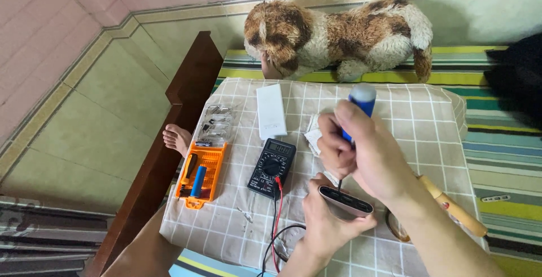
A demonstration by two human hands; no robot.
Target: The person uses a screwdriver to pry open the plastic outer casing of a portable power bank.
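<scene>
We've got a checkered cloth spread over the surface with a plush dog lying behind it, a black multimeter and an orange bit case off to the left. Our left hand has its fingers wrapped around a slim silver power bank held on edge near the front. Our right hand has its fingers closed tight on a blue-handled screwdriver, tip down at the casing. It looks like a slip could gouge the case or jab the left hand, since nothing braces it.
</scene>
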